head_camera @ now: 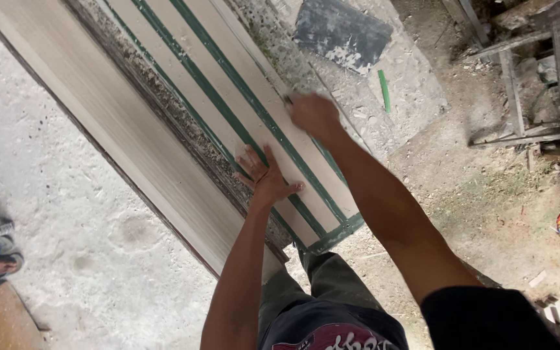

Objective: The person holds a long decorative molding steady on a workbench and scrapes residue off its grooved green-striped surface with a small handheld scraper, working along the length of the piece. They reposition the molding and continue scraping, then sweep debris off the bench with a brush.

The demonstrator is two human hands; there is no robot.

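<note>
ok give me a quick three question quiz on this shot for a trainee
1. True or false: the left hand lies flat, fingers spread, on the green-striped panel.
2. Which thing lies on the ground beyond the panel? A) green stick B) red bucket C) coiled hose
3. Can you tell what the right hand grips?

Key: 1 true. 2 A. 3 No; the hand is blurred, closed on something too small to make out, at the panel's far edge.
</note>
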